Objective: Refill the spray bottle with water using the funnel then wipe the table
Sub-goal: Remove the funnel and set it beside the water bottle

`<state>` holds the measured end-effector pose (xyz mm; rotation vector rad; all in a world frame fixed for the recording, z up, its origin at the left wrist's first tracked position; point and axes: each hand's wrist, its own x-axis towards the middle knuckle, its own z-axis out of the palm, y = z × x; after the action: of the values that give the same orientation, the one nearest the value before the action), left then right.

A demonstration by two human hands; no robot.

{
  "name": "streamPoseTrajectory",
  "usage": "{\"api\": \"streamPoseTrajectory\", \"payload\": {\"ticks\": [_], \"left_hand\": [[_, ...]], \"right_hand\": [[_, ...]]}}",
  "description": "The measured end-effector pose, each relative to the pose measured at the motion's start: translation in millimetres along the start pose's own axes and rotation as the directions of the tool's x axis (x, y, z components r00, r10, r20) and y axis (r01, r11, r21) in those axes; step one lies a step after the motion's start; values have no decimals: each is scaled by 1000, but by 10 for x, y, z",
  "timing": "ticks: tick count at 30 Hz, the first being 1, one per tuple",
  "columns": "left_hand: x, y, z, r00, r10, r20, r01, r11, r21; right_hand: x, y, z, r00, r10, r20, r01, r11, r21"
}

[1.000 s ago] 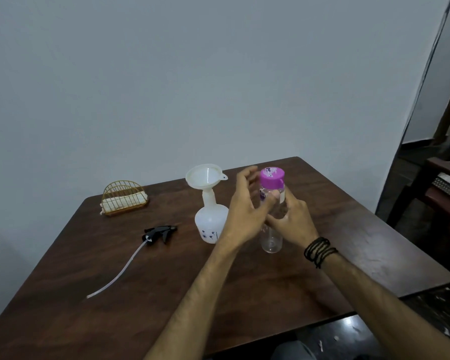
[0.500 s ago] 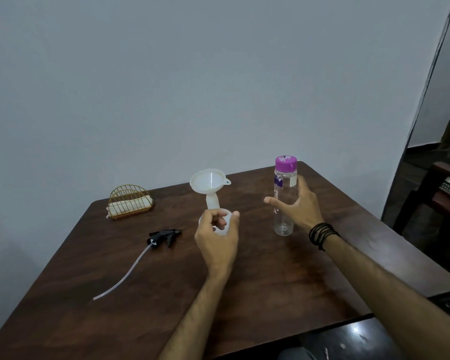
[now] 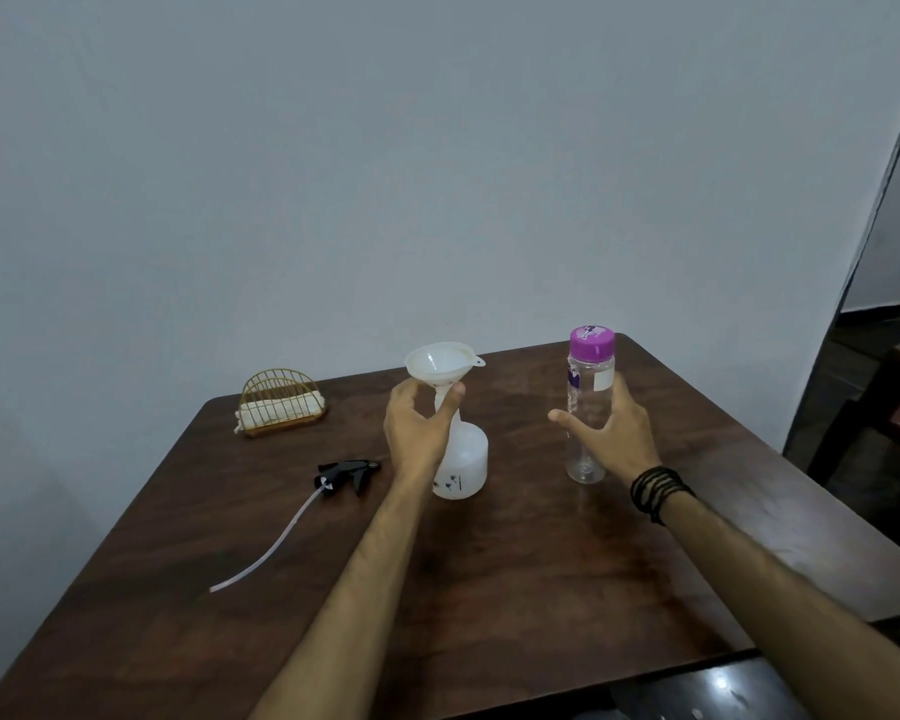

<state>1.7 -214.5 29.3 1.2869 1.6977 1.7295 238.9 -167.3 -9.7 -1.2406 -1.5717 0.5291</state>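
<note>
White funnel in spray bottle, left hand seemingly around its stem.

Bare table between spray bottle and water bottle (near side too)

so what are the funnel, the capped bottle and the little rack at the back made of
Funnel: milky white plastic, slightly translucent, matte, with a moulded tab on the rim.
Capped bottle: clear glossy plastic by the look, since the table shows through it; its cap is opaque purple plastic.
Rack: thin gold-coloured wire, probably coated metal.
</note>
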Motion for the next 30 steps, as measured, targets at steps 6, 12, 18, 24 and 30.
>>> {"api": "streamPoseTrajectory", "payload": {"ticks": [6,12,18,24,30], "left_hand": [[62,108,50,999,31,17,-30,998,-55],[104,408,166,995,102,-17,-104,988,-118],[22,773,269,956,292,14,-292,952,87],[-259,655,660,947,194,256,-301,816,494],[-432,122,1087,922,-19,386,-222,791,570]], "right_hand": [[15,8,-7,1000,27,14,-27,1000,4],[28,23,10,999,33,15,-33,999,-4],[66,92,-92,996,74,-49,-74,997,1],[107,255,-293,994,79,-78,-85,994,-68],[155,371,-449,988,88,-129,-101,990,-101]]}}
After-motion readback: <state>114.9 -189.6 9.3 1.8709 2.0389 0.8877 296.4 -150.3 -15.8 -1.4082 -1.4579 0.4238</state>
